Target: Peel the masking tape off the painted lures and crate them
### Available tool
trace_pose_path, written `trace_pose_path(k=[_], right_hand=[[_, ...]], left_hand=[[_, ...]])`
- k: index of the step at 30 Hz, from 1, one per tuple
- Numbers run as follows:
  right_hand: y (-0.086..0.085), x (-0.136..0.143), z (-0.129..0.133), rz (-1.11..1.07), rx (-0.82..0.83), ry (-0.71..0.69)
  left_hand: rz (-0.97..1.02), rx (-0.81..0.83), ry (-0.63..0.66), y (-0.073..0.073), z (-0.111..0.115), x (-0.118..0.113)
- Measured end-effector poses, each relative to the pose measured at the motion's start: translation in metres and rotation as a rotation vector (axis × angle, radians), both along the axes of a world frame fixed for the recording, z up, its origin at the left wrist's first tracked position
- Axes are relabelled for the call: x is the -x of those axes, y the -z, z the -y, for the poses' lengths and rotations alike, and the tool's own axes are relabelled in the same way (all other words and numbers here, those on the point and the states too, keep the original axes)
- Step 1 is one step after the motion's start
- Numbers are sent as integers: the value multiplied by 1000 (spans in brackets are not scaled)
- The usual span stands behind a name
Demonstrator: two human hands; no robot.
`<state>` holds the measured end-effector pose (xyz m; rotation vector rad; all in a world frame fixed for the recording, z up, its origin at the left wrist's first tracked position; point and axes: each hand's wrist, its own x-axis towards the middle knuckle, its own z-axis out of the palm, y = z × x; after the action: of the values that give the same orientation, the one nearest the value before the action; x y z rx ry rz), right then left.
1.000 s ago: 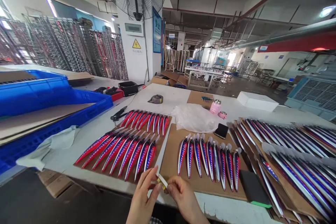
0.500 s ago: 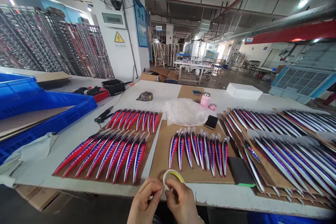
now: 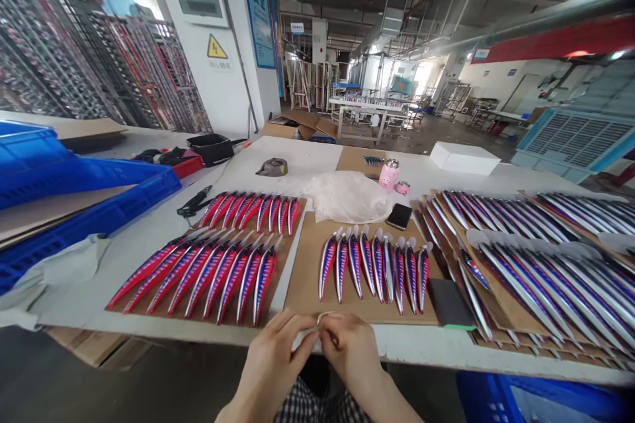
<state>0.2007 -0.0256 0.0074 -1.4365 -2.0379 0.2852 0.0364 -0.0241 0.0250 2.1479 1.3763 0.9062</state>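
My left hand [image 3: 282, 357] and my right hand [image 3: 351, 347] meet at the table's front edge, fingers pinched together. Between them shows a sliver of a pale tape roll [image 3: 325, 314], mostly hidden by my right fingers. What my left fingertips pinch is too small to make out. Just beyond my hands, one row of red and blue fishing lures [image 3: 367, 268] lies on a brown cardboard sheet [image 3: 305, 277]. To the left, two rows of similar lures [image 3: 218, 277] lie on another cardboard sheet.
Stacked cardboard with silver-sided lures [image 3: 540, 291] fills the right side. A dark block [image 3: 450, 303], a phone [image 3: 399, 216], a plastic bag [image 3: 347, 197] and a pink can [image 3: 389, 175] sit nearby. Pliers [image 3: 194, 202] and a blue crate [image 3: 124, 188] are left.
The view has tilted down. The tape roll, whose ring showed clearly between my hands, is now mostly covered by my right hand. My forearms show more.
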Motion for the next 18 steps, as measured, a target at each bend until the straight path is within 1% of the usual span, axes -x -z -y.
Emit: trace_pose_path(k=[2,4,8,12,14,16,18], right_hand=[[2,1,0,29,-28,-4],[3,1,1,41,-41,3],[4,2,1,55,-20,30],[5,6,0,49,23,22],[6,8,-1,54,48,10],[7,12,-2,47,60,5],[7,16,-3,17,52,4]], left_hand=[[-114,-5,19,-1,-1,-4],[-187,-26,19,2,-2,-6],[-241,-71,17,9,-3,-5],[-201,-88,-5,15,-3,-2],[-160,-71,-27,18,-2,0],[-97,-14,-53,21,-1,1],[13,96,-84,24,0,2]])
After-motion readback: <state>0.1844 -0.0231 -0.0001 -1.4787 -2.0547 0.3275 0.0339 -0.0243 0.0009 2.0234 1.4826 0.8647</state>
